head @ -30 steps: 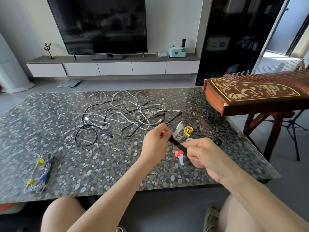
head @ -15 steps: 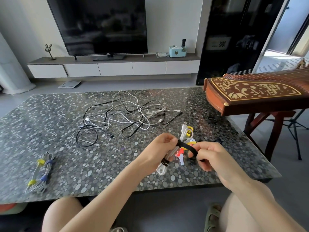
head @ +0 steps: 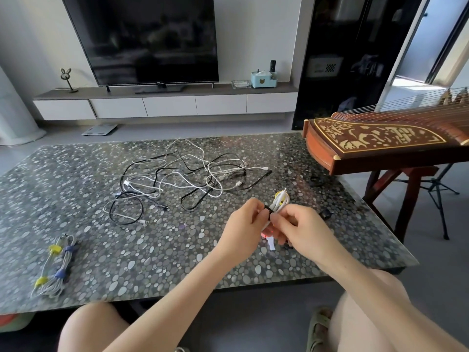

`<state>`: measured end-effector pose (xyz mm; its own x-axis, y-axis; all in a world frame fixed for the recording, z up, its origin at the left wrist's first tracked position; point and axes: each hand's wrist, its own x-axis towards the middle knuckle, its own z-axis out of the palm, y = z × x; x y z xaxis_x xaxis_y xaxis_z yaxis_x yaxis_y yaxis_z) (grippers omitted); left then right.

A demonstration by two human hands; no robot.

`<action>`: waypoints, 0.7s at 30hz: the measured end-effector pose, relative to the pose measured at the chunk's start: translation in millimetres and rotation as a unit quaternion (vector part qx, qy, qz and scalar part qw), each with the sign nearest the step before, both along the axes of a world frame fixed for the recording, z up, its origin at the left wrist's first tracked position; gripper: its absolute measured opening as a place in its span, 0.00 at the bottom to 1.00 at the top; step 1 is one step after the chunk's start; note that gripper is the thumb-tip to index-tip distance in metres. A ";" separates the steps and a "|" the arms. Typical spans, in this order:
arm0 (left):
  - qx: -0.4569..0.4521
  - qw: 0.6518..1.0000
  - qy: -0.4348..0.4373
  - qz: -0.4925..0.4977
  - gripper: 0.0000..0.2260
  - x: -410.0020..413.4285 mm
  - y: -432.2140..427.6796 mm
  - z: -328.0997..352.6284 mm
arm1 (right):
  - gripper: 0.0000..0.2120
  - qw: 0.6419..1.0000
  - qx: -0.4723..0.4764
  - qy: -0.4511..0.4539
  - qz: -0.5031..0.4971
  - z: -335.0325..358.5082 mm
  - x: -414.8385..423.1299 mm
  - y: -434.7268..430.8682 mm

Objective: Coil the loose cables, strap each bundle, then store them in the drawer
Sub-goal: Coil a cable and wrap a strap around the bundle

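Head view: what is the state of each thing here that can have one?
white cable coil: coiled, gripped by right hand
black strap: around the coil, pinched by left hand
loose cables: tangled on table
strapped bundles: tied, lying on table
television: screen dark
cabinet drawers: closed

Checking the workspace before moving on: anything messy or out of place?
Yes: a tangle of black and white cables sprawls uncoiled on the table, and spare black straps lie scattered near its right edge. Nothing looks damaged.

bright daylight from right, sharp, wide-angle edge warp
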<state>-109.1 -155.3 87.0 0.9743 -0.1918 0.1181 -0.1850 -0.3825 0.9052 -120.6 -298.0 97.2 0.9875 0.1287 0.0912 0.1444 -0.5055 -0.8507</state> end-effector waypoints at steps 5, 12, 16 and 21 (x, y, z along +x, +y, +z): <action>-0.098 0.994 0.029 0.044 0.11 0.7 -4.3 4.3 | 0.13 0.995 -0.013 -0.096 -0.006 -5.9 -0.4 7.6; -0.216 0.955 0.203 -0.028 0.08 11.2 3.0 14.7 | 0.12 0.995 0.039 -0.092 -0.014 -12.6 -1.4 0.4; -0.187 0.921 0.305 -0.157 0.08 16.8 16.0 19.4 | 0.10 0.993 0.092 -0.078 0.015 -9.1 -3.5 -3.6; -0.193 0.891 0.353 -0.210 0.09 20.0 26.4 23.9 | 0.10 0.989 0.120 -0.073 0.055 -7.3 -7.2 -7.8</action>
